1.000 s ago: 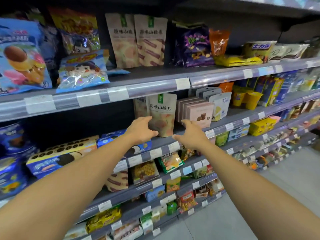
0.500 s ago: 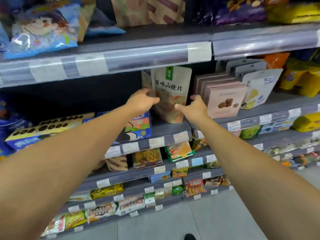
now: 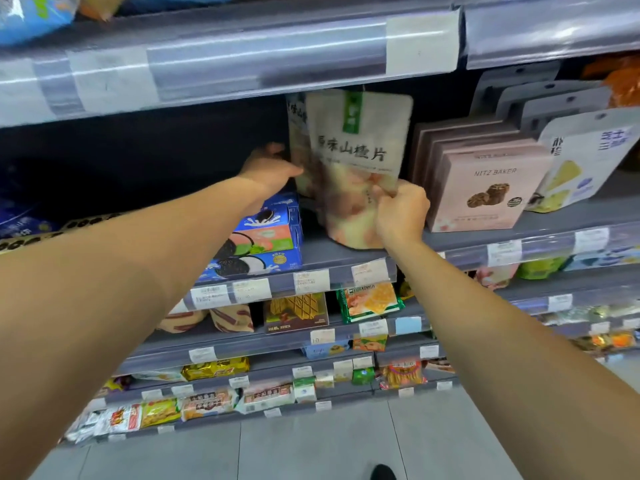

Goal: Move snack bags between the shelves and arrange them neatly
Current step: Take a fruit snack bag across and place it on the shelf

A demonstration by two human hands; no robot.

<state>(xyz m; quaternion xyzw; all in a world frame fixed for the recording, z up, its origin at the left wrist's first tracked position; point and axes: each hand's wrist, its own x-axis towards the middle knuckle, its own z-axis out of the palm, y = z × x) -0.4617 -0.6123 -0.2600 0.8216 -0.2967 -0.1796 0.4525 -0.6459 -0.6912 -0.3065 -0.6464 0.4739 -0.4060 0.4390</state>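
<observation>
Now left hand [image 3: 270, 169] and right hand [image 3: 401, 213] pinch snack bags' [image 3: 356, 168] edges.

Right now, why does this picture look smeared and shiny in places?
Head view: motion blur smears the lettering on the beige snack bag; glare streaks the price rail; the wide-angle lens bows the shelf edges; the recess left of the bag lies in deep shadow.
</observation>
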